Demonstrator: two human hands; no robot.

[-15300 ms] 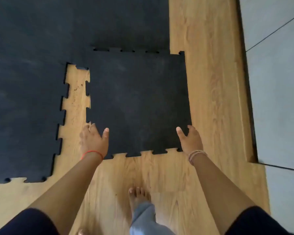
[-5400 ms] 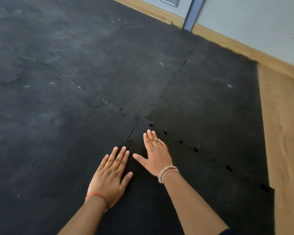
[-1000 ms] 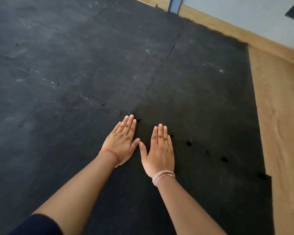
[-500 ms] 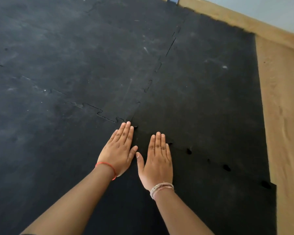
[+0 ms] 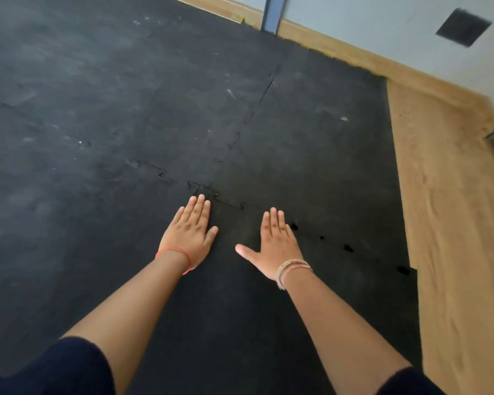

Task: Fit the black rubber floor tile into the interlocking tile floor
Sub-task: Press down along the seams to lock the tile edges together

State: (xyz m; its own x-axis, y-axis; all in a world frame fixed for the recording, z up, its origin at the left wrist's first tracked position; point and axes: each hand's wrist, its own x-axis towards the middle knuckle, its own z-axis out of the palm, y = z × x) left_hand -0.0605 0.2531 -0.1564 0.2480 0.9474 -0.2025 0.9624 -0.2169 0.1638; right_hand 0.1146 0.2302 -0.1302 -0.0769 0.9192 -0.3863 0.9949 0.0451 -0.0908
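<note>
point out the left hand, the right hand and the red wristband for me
left hand (image 5: 189, 229), head view, back of the hand.
right hand (image 5: 274, 243), head view, back of the hand.
red wristband (image 5: 173, 250), head view, band across the left wrist.

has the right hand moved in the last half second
Yes. The right hand slid right along the seam, away from the left hand, its fingertips now beside the first open hole.

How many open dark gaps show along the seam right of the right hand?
4: one beside the right hand at, then, and near the wood floor. Others may be hidden.
</note>
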